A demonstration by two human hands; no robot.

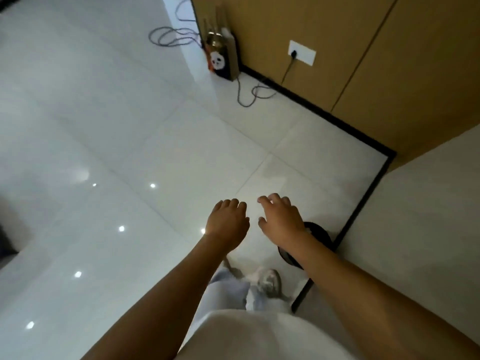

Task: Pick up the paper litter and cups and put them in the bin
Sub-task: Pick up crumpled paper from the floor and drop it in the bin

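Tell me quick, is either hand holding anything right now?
Left hand: open, fingers loosely bent, holding nothing.
Right hand: open, fingers relaxed, holding nothing, above the dark bin.

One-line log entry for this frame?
left hand: open, empty | right hand: open, empty | bin: under right forearm | litter, cups: none visible

glossy white tile floor, tan wall panels, black skirting.

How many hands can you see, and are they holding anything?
2. The left hand hangs over the white floor, holding nothing. The right hand is beside it, above the dark bin, also holding nothing.
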